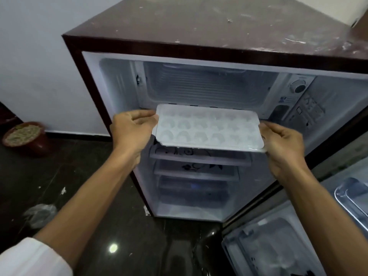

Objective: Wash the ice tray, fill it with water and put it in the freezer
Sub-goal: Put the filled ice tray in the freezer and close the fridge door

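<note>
A white ice tray (209, 127) with several round cells is held level in front of the open fridge, just below the mouth of the freezer compartment (207, 86). My left hand (133, 129) grips its left end, thumb on top of the rim. Its right end is pinched by my right hand (282, 142). The freezer compartment is open, its ribbed walls showing and nothing visible inside. I cannot tell whether the cells hold water.
The dark maroon fridge (219, 28) stands against a white wall, its door (298, 226) swung open to the right. Glass shelves (199, 158) sit below the tray. A thermostat dial (298, 86) is right of the freezer. A brown pot (25, 138) and crumpled bag (40, 215) lie on the dark floor.
</note>
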Tool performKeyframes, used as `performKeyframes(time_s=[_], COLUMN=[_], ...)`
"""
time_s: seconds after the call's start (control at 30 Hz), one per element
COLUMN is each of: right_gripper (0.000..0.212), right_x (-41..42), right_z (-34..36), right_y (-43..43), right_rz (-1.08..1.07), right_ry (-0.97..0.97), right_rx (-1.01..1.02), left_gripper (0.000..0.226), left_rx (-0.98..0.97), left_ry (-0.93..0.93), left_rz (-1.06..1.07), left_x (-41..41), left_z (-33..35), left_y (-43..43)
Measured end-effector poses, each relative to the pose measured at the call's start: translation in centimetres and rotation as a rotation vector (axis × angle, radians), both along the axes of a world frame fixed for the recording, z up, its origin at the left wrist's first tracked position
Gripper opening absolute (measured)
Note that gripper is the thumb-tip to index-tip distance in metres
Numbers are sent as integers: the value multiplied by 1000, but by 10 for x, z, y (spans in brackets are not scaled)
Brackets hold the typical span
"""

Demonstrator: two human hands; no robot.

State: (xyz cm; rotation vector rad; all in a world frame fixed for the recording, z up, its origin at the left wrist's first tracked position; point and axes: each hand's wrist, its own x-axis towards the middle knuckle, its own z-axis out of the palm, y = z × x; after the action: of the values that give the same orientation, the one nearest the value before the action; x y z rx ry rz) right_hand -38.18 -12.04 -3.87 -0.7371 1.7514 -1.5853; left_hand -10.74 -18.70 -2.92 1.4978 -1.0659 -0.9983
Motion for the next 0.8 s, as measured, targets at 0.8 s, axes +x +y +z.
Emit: performKeyframes(time_s=[0.8], right_gripper=[29], right_x=[-23], right_z=[-7], right_y=[-136], right_rz=[-102], right_ry=[263], right_rx=[107], left_gripper=[16], left_rx=[-105], left_ry=[-448], left_rz=[75], left_x=[-41], left_z=[-8], left_y=[-143])
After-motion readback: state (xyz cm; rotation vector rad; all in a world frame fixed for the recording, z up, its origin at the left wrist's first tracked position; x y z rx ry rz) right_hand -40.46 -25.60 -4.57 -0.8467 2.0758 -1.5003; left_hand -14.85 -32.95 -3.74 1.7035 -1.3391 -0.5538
